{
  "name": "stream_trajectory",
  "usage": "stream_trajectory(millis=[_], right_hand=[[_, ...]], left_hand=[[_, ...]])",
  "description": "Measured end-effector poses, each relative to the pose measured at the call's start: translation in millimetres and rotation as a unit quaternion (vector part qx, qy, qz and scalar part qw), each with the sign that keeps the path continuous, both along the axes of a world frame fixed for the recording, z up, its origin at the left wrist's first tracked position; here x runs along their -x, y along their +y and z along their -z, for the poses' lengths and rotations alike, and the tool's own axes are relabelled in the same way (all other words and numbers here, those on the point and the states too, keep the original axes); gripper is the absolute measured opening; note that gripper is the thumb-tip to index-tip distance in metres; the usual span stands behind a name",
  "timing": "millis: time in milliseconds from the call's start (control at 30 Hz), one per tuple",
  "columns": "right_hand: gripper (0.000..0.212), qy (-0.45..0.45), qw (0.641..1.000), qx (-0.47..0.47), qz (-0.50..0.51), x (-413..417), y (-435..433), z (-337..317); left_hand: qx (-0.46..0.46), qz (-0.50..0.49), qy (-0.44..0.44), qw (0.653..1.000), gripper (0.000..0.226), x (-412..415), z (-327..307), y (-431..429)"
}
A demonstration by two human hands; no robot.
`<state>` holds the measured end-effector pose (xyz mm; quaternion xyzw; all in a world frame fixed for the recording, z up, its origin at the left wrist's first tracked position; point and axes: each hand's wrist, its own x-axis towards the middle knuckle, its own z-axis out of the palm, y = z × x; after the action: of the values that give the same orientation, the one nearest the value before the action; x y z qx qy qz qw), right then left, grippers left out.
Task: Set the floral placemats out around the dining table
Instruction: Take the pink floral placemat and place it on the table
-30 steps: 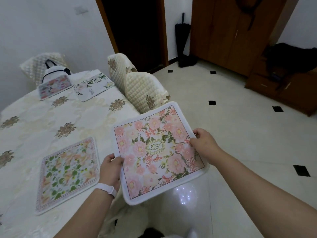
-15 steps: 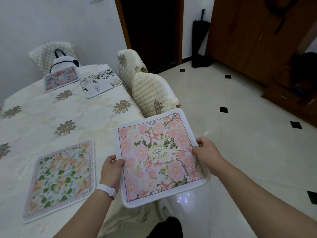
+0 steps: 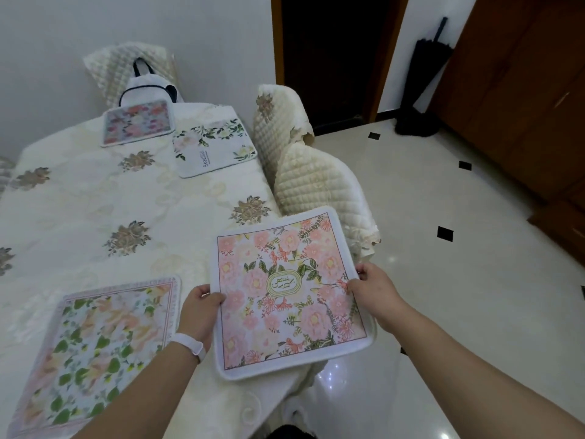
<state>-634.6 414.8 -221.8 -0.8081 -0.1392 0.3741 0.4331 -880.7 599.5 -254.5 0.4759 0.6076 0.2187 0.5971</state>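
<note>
Holding the pink floral placemat (image 3: pixel 291 293) over the near right edge of the counter (image 3: pixel 95 201): left grip (image 3: pixel 199 315) and right grip (image 3: pixel 373 293) each pinch a side. Green-leaf placemat (image 3: pixel 95 343) lies flat just left.

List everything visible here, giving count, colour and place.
pink floral placemat: one, pink, held over the table's near corner
green floral placemat: one, green and peach, flat on table, near left
leafy placemat: one, white and green, table's far right
mauve placemat: one, pink-mauve, table's far end
table: one, cream cloth, left
chairs: three, cream quilted, two right, one far
bag: one, white, behind mauve placemat
umbrella: one, black, by doorway
wristband: one, white, left wrist
left hand: one, grips pink placemat's left edge
right hand: one, grips its right edge
</note>
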Motion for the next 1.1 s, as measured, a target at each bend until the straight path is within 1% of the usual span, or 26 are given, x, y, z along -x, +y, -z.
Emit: stream_trajectory(millis=[233, 367, 500, 633, 700, 733, 833, 867, 967, 1100], right_hand=[[0.019, 0.002, 0.999, 0.002, -0.036, -20.9, 61.3, 1.3], [0.014, 0.012, 0.997, 0.017, -0.078, -32.7, 96.6, 13.9], [0.015, 0.045, 0.993, 0.033, -0.104, -52.0, 133.5, 30.9], [0.017, 0.114, 0.985, 0.047, -0.120, -65.8, 164.4, 52.7], [0.018, 0.159, 0.979, 0.049, -0.118, -71.6, 180.1, 62.1], [0.018, 0.165, 0.978, 0.050, -0.118, -74.0, 188.5, 66.3], [0.017, 0.111, 0.981, 0.064, -0.146, -79.1, 209.1, 72.4], [0.017, 0.105, 0.980, 0.069, -0.154, -80.9, 214.4, 74.7], [0.015, 0.098, 0.976, 0.082, -0.176, -85.7, 225.1, 81.9], [0.014, 0.099, 0.975, 0.099, -0.174, -87.4, 234.9, 93.1]], left_hand=[[-0.003, -0.044, -0.004, 0.999, 0.015, -5.0, 0.6, 42.0], [0.005, -0.083, 0.013, 0.996, 0.015, -7.3, 9.0, 64.8], [0.007, -0.115, 0.028, 0.993, 0.027, -12.1, 18.2, 84.4], [0.015, -0.155, 0.052, 0.986, 0.016, -21.6, 17.8, 95.3], [0.019, -0.165, 0.063, 0.984, 0.018, -25.2, 22.2, 107.9], [0.025, -0.166, 0.073, 0.983, 0.023, -24.9, 27.8, 115.3], [0.033, -0.163, 0.095, 0.981, 0.030, -26.3, 38.5, 130.6], [0.034, -0.167, 0.100, 0.980, 0.031, -28.1, 39.6, 135.6], [0.030, -0.166, 0.111, 0.979, 0.023, -31.9, 44.1, 150.2], [0.029, -0.144, 0.123, 0.982, 0.015, -39.0, 45.3, 161.1]])
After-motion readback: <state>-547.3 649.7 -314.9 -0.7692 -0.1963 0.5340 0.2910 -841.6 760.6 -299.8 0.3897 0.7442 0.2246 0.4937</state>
